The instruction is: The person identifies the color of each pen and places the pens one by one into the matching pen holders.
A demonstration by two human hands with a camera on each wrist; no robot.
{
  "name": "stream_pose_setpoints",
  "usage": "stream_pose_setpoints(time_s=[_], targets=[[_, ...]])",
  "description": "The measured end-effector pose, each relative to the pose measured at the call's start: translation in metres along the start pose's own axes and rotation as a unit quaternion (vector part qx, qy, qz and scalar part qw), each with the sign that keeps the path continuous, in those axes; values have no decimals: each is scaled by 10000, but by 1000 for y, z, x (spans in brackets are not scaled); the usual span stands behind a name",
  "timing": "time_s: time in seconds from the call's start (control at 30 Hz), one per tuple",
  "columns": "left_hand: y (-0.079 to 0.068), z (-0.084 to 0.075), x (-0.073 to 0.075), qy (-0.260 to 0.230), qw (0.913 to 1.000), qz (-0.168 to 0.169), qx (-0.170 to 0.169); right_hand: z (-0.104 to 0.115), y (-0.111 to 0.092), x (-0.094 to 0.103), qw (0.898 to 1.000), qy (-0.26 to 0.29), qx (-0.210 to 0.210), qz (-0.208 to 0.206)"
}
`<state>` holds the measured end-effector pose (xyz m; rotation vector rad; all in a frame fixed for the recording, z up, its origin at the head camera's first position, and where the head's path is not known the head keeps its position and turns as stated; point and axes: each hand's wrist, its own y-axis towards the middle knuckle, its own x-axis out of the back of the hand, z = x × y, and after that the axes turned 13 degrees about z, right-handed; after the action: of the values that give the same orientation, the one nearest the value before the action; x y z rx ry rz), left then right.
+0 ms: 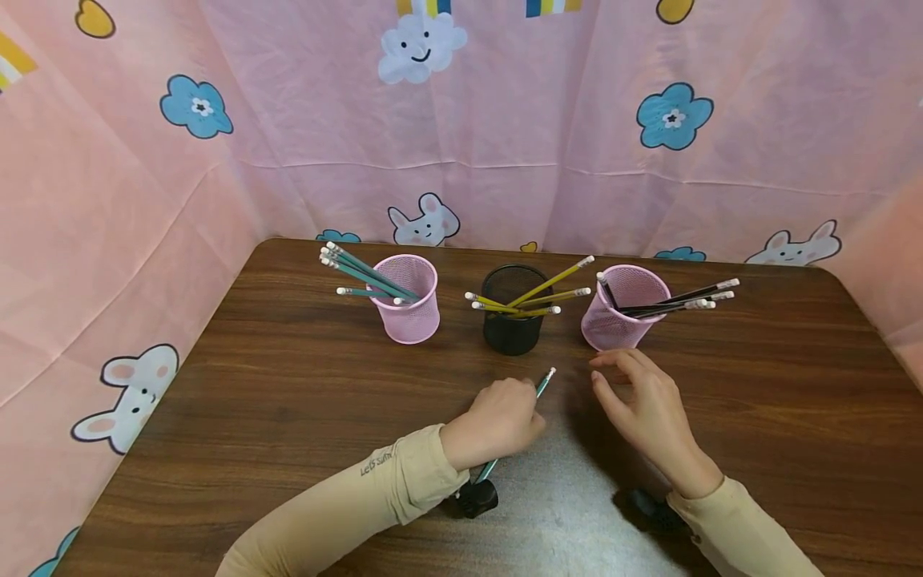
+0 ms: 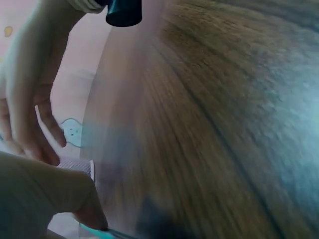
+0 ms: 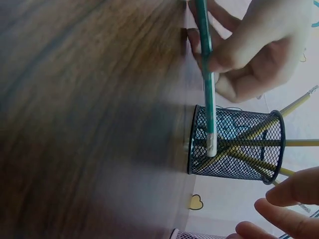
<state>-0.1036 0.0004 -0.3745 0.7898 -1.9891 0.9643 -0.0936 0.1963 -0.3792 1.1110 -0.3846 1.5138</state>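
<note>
My left hand (image 1: pixel 497 421) pinches a green pencil (image 1: pixel 544 383) low over the table, with the pencil's white eraser end pointing away from me. In the right wrist view, the thumb and fingers of that hand grip the pencil (image 3: pixel 206 64) along its shaft, and its eraser end overlaps the black mesh cup (image 3: pixel 234 144). My right hand (image 1: pixel 645 409) holds nothing, its fingers loosely bent just in front of the right pink mesh cup (image 1: pixel 606 324). Several black pencils (image 1: pixel 678 303) lean in that cup. Yellow pencils (image 1: pixel 551 280) stand in the black cup.
Another pink mesh cup (image 1: pixel 413 320), at the left, holds several green pencils (image 1: pixel 360 268). All the cups stand in a row toward the back of the brown wooden table (image 1: pixel 274 385). A pink patterned cloth (image 1: pixel 505 120) hangs behind. Black wrist devices (image 1: pixel 477 498) sit under both wrists.
</note>
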Motion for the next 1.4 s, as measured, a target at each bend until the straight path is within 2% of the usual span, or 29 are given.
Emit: stream_pose_setpoints(time_s=[0.13, 0.33, 0.5, 0.63, 0.8, 1.0, 1.23, 1.4], targets=[[-8, 7, 6, -73, 9997, -186, -120, 0, 0, 0, 10000, -24, -47, 33], [-21, 17, 16, -309, 9958, -645, -572, 0, 0, 1, 10000, -30, -12, 51], [-33, 25, 24, -528, 9867, -1293, -835, 0, 0, 2, 10000, -25, 10, 37], [-42, 32, 32, -658, 9741, -1924, -985, 0, 0, 3, 10000, 9, 11, 40], [-52, 41, 41, -954, 9509, -2696, -1185, 0, 0, 3, 10000, 43, 13, 50], [-62, 49, 49, -1190, 9180, -3555, -1293, -1, -1, 2, 9999, 68, 22, 77], [-67, 60, 55, -946, 8659, -4644, -1603, -2, -2, 2, 9999, 107, 31, 120], [-68, 65, 60, -1184, 8332, -5139, -1665, -1, -2, 2, 9998, 144, 50, 147]])
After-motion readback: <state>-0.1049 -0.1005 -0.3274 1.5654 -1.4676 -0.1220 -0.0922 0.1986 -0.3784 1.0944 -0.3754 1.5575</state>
